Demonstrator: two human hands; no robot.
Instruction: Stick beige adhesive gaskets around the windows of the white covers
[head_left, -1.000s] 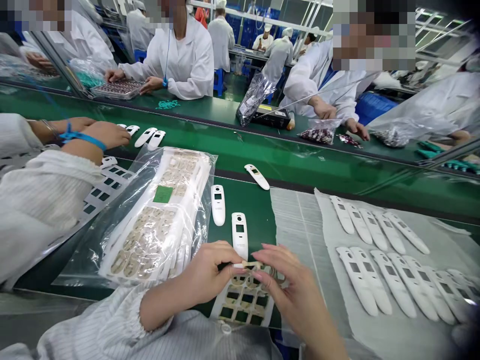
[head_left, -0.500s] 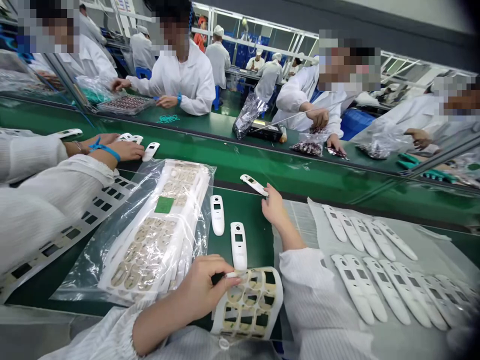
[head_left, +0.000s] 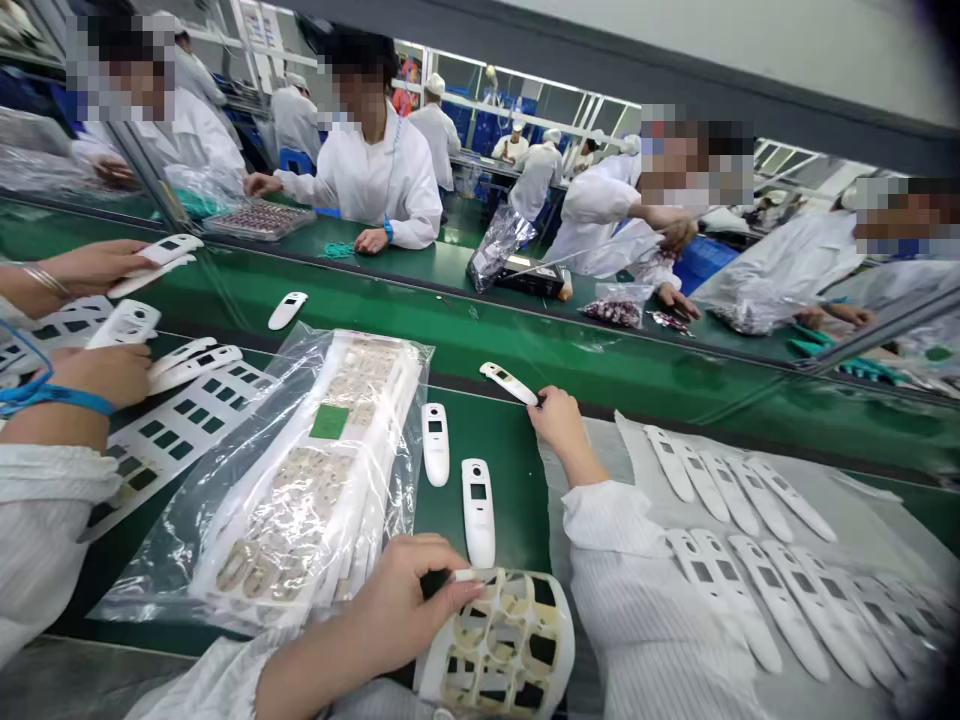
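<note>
My left hand pinches the top edge of a curved, pale sheet of adhesive stickers with rows of cut-outs. Reaching forward, my right hand has its fingertips closed on the near end of a white plastic device shell with a small window, at the edge of the green belt. Between my hands, two white shells lie on the green table: a nearer shell and a farther shell. Both have a dark window and a round hole.
Left of me lies a clear bag of sticker sheets with a green square. Two rows of white shells rest on a pale mat to the right. A co-worker's hands handle shells at the left. One shell lies on the belt.
The co-worker's hands at the left have drawn back leftward and now hold shells. My hands keep nearly the same place and grip; the view has shifted slightly.
</note>
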